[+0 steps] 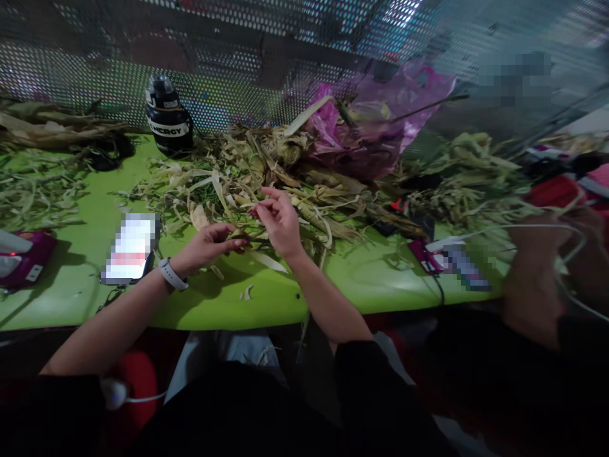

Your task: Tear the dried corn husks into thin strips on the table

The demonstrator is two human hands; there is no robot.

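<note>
My left hand (207,246), with a pale band on its wrist, is low over the near edge of a heap of dried corn husks (228,184). Its thumb and fingers are closed on a thin strip of corn husk, partly hidden by the fingers. Just to the right and slightly higher is my right hand (281,223), its thumb and fingertips drawn together with one finger stretched out. Whatever lies in that pinch is too small to make out. Loose husk strips lie under and around both hands on the green tabletop (228,308).
A black bottle (171,120) and a pink plastic bag (380,120) stand behind the heap. A phone (130,247) leans at the left, near a purple device (28,257). On the right are another phone (464,266), cables and a neighbouring person's blurred arms (535,273).
</note>
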